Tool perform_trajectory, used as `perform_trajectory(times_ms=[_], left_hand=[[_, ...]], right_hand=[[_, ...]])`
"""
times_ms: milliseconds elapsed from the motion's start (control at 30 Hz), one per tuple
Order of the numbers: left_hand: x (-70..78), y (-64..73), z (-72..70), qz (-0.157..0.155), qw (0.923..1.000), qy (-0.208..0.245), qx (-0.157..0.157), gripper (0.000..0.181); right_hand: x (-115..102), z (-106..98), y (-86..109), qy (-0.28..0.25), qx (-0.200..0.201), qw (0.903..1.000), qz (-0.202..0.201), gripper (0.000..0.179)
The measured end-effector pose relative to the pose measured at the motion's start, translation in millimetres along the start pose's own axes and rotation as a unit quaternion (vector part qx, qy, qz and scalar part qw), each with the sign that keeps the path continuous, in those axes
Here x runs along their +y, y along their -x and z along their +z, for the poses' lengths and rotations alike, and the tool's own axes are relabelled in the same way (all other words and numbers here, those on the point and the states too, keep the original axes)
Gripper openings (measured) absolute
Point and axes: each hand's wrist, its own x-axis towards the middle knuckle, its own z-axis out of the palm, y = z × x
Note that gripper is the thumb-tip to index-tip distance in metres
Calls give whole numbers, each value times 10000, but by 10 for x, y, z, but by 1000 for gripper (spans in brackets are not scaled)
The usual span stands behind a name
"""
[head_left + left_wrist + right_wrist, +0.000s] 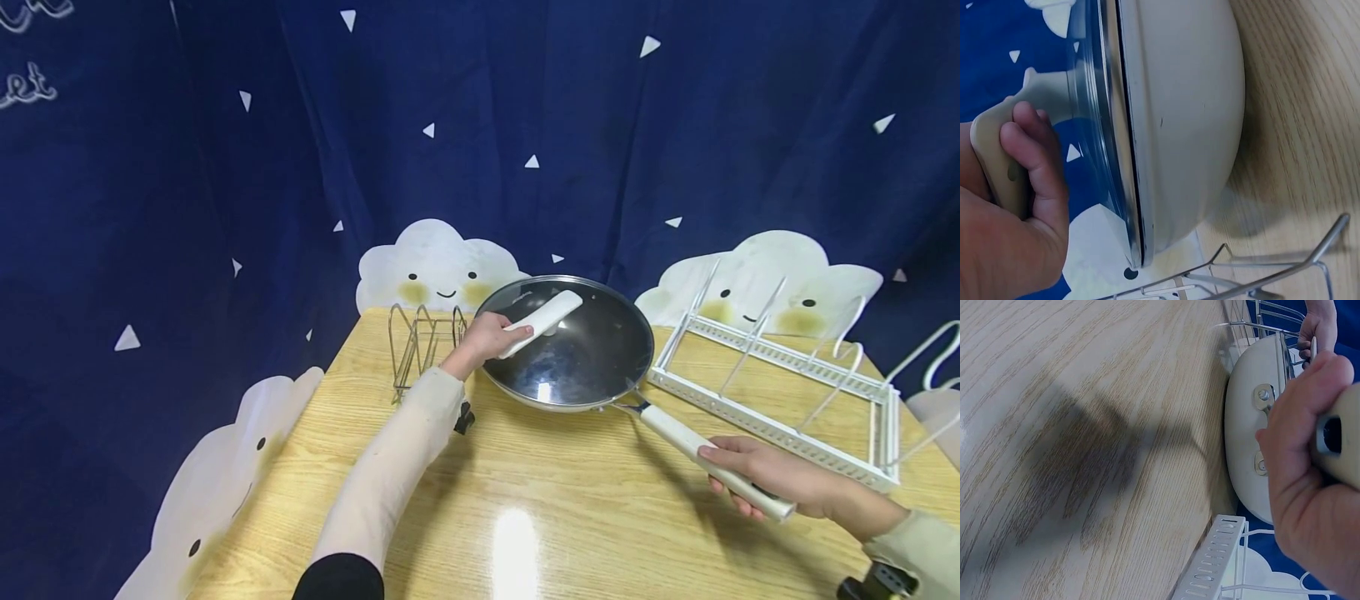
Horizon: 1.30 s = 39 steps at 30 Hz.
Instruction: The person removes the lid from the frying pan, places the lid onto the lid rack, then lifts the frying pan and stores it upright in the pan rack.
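A cream wok [1191, 119] stands near the table's far side, covered by a glass lid [592, 358] with a metal rim. My left hand [489, 340] grips the near end of the lid's long white handle [555, 312]; in the left wrist view its fingers curl round that handle. The lid lies level on the wok's rim. My right hand [765, 471] holds the wok's long cream handle [678, 433] close to its end, with fingers wrapped around it in the right wrist view [1310, 462].
To the left of the wok stands a small metal wire rack [408, 358]. A white rack [765, 417] with upright wire dividers occupies the table's right side. Behind the wooden table [442, 500] hangs a dark blue curtain [480, 108], with cloud-shaped panels [431, 258] along the edge.
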Motion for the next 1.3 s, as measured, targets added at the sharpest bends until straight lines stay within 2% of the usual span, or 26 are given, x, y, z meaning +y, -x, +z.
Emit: perform_trajectory(times_ms=[333, 433, 533, 633, 700, 867, 933, 1000, 1133, 1300], left_hand=[[56, 49, 83, -358, 9980, 525, -72, 40], [56, 39, 75, -388, 9956, 787, -330, 42], [37, 5, 40, -398, 9911, 1043, -724, 44], [8, -39, 6, -527, 9811, 1419, -1203, 44], [-4, -67, -6, -718, 9686, 1823, -1529, 42], [-18, -131, 3, -1154, 9302, 2720, -2178, 31], [-26, -151, 5, -1214, 9223, 2851, -2311, 28], [-33, -163, 1, -1238, 9186, 2891, -2393, 28], [-49, -170, -2, -1228, 9160, 2931, -2450, 28], [-61, -156, 14, -1077, 9181, 2957, -2408, 29]], right_hand=[[6, -15, -6, 45, -4, 10000, 20, 34], [6, -17, -1, 56, 24, 10000, 13, 33], [10, -19, -3, 71, 51, 10000, 3, 33], [13, -18, -8, 87, 59, 9999, -7, 32], [12, -16, -10, 74, 48, 10000, -3, 32], [13, -16, -10, 25, 20, 10000, 36, 32], [11, -14, -12, 15, 20, 10000, 49, 32], [10, -11, -15, 0, 18, 10000, 56, 32], [11, -10, -17, -80, -53, 9999, 76, 34], [11, -21, -6, -247, -226, 9994, 116, 36]])
